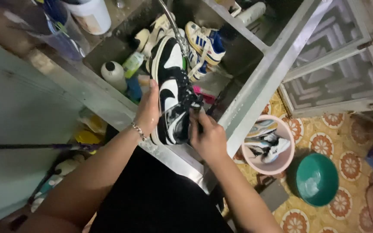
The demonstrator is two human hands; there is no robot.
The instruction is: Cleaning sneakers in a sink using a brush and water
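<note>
- The left hand has its grip clamped on the side of a black and white shoe, held over the near edge of a metal sink.
- The right hand has its grip closed on the shoe's near right side.
- Water from a tap hose falls on the shoe.
- Farther in the sink lie a white shoe with blue stripes and bottles.
- On the patterned floor to the right stand a pink bucket of shoes and a green basin.

Above the dull, smooth metal sink, the black-and-white shoe looks wet and glossy; beside the sink, a smooth pink plastic bucket and a matt green plastic basin.
</note>
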